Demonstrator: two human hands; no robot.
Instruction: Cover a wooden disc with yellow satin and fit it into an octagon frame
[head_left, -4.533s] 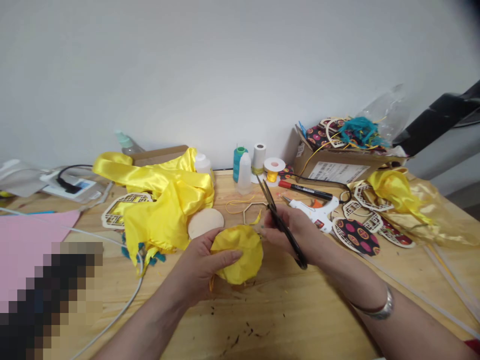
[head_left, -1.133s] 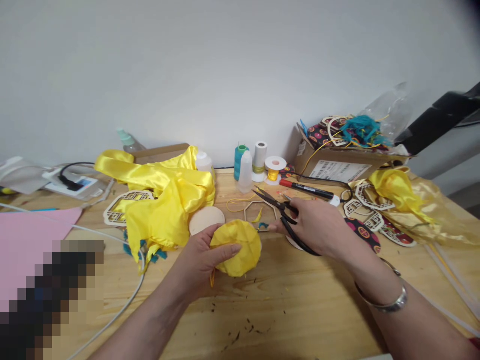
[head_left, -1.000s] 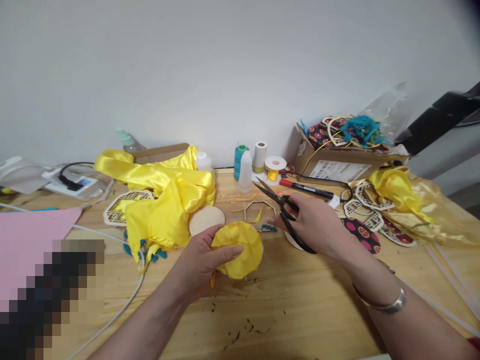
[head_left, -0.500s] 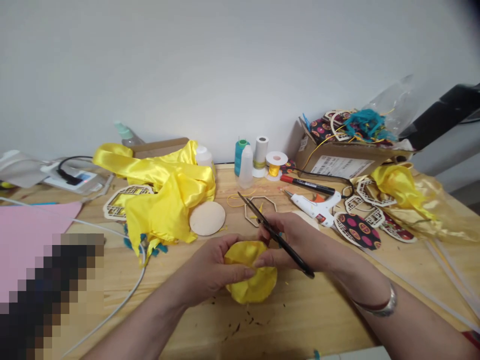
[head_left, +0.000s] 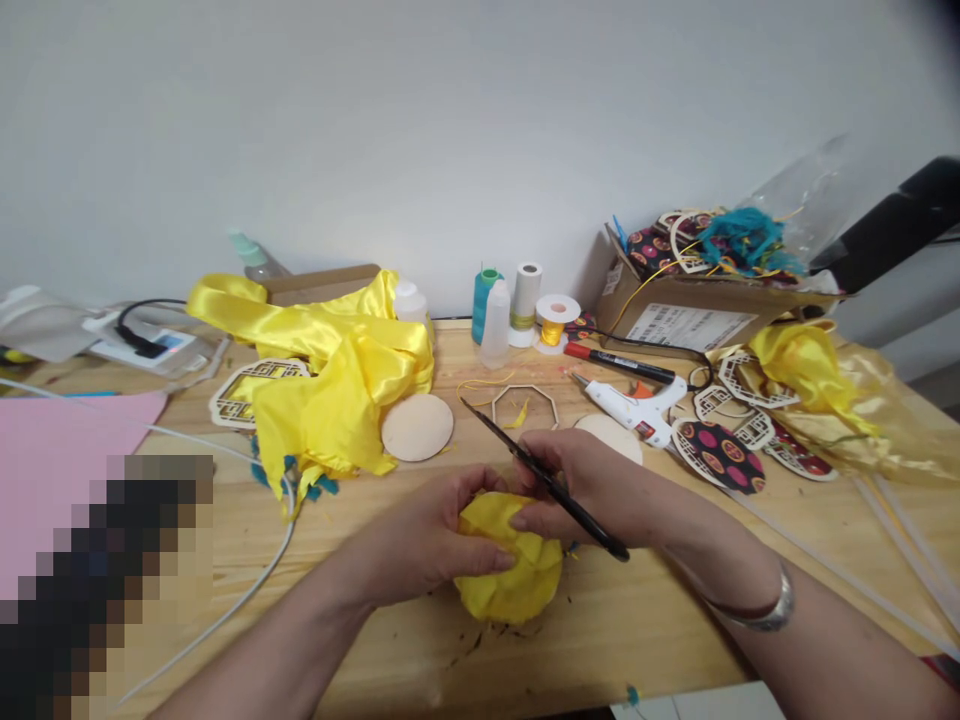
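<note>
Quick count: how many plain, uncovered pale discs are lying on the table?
2. One disc lies beside the loose yellow satin; the other disc lies on the near side of the white glue gun, partly hidden by the right hand. More may be hidden.

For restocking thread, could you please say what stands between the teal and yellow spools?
In the head view, a white roll stands between; a translucent bottle is in front.

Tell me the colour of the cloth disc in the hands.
Yellow; the cloth disc shows best in the head view.
</note>
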